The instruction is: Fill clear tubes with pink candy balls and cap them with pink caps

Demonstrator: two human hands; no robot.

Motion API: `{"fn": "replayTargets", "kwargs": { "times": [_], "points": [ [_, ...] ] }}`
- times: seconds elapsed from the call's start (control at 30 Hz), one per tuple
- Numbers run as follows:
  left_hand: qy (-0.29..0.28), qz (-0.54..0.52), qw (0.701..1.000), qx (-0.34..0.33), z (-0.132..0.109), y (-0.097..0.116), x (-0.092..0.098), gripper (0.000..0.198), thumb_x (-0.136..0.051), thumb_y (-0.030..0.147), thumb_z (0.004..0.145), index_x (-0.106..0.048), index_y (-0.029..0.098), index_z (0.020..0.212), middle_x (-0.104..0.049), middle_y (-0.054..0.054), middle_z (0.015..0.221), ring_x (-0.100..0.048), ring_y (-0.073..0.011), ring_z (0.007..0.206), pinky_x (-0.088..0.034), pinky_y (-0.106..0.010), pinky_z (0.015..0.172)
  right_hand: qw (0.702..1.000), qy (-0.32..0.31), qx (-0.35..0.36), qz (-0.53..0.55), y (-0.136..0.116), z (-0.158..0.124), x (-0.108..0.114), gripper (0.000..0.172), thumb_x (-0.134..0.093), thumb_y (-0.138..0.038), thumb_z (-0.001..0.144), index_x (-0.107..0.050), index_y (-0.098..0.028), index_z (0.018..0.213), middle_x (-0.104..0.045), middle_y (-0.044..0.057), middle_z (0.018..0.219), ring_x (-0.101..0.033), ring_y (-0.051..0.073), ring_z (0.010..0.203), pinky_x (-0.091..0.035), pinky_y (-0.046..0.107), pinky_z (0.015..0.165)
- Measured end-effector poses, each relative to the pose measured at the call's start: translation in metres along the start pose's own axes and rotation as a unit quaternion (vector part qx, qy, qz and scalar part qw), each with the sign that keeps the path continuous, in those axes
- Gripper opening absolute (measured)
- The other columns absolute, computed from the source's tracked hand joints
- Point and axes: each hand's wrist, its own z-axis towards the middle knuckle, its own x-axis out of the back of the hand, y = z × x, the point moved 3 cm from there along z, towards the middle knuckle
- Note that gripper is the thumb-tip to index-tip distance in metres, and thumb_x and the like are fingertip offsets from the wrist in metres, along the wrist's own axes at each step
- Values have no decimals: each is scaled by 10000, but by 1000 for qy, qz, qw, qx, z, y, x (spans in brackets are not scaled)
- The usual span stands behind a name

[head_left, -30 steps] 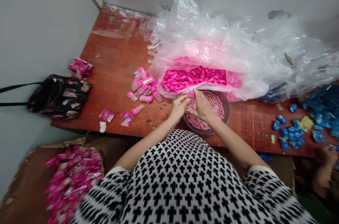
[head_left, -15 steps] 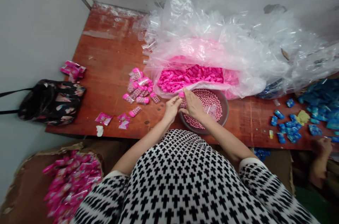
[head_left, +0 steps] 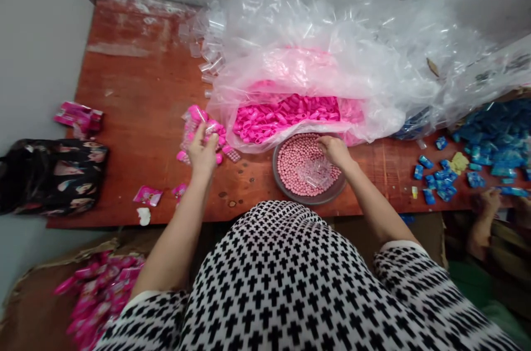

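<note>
My left hand point(head_left: 203, 151) reaches out over a pile of filled pink-capped tubes point(head_left: 194, 119) on the wooden table point(head_left: 136, 91). Its fingers are closed round one of these tubes. My right hand point(head_left: 334, 151) hovers over the far side of a round bowl point(head_left: 286, 192) full of small pink beads. The fingers curl down in a pinch, and what they hold is hidden. Several empty clear tubes point(head_left: 317, 173) lie on the beads just below that hand.
A big clear plastic bag point(head_left: 332, 52) holding loose pink caps point(head_left: 286, 116) lies behind the bowl. A black patterned bag point(head_left: 50, 174) and pink packets point(head_left: 78, 116) sit at the left. Blue pieces point(head_left: 443, 179) and another person's hand point(head_left: 483, 207) are at the right; a box of pink packs point(head_left: 99, 290) stands below the table.
My hands were together at the bowl's near rim on one pink-capped tube. They have parted: the left carried the tube left to the pile, the right moved over the beads.
</note>
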Motion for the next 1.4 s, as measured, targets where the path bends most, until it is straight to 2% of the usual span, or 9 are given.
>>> {"fn": "replayTargets", "kwargs": {
  "times": [0.1,0.27,0.4,0.53,0.7,1.07,1.17,1.3,1.4],
  "points": [
    [24,-24,998,46,-30,-6,-46,381,-614,359,809,-623,119,1103,-673,-90,1108,-613,-209,1050,-451,-393,988,988,-97,-26,-116,21,-10,-12,266,-477,-242,874,-635,-159,1071,-663,146,1079,-628,240,975,-475,336,816],
    [-151,-20,986,69,-76,3,-127,317,-564,288,826,-643,138,1093,-690,-82,1083,-647,-200,991,-498,-370,922,982,-97,117,-112,14,-27,-41,383,-464,-224,882,-530,-187,1257,-534,123,1307,-477,247,1186,-410,362,922],
    [-244,42,968,39,-94,15,-157,268,-556,268,831,-680,159,1043,-688,-71,1092,-642,-210,1008,-481,-353,934,957,-95,253,-102,-1,-30,-63,336,-401,-213,927,-536,-206,1235,-548,100,1293,-429,243,1200,-349,388,932],
    [-271,73,959,27,-102,20,-159,268,-547,278,843,-683,185,1055,-692,-50,1088,-647,-206,994,-482,-338,924,965,-91,222,-107,6,-27,-66,239,-431,-260,924,-611,-134,1019,-641,124,1009,-514,221,983,-361,334,843],
    [-232,63,969,52,-106,14,-149,272,-554,275,835,-691,149,1034,-701,-70,1056,-655,-213,956,-500,-332,884,993,-7,117,-31,22,-6,-54,234,-371,-163,928,-591,-106,987,-594,144,992,-471,212,939,-350,330,832],
    [-136,4,988,67,-100,-9,-128,302,-552,245,828,-654,153,1097,-685,-92,1091,-643,-212,990,-492,-382,925,978,-63,142,142,-42,13,-105,167,-482,-104,795,-593,-152,911,-646,42,885,-566,144,799,-437,241,732],
    [-135,12,990,49,-95,-8,-135,357,-592,196,789,-630,144,1141,-661,-107,1140,-628,-220,1025,-478,-383,944,941,-55,117,312,-37,0,-94,168,-530,-207,785,-569,-163,943,-637,22,883,-583,137,780,-465,249,715],
    [-161,-4,986,35,-89,6,-153,342,-610,199,781,-648,143,1117,-666,-93,1131,-627,-222,1020,-472,-369,947,820,-64,98,560,-40,-19,-73,257,-646,-315,713,-566,-181,918,-627,9,882,-585,142,762,-490,284,710],
    [-175,-36,981,71,-87,14,-161,302,-585,230,804,-668,150,1083,-697,-63,1057,-650,-209,946,-506,-348,889,817,-38,96,568,-43,-29,-57,352,-692,-327,687,-565,-198,989,-623,13,904,-594,148,785,-500,294,722]
  ]
}}
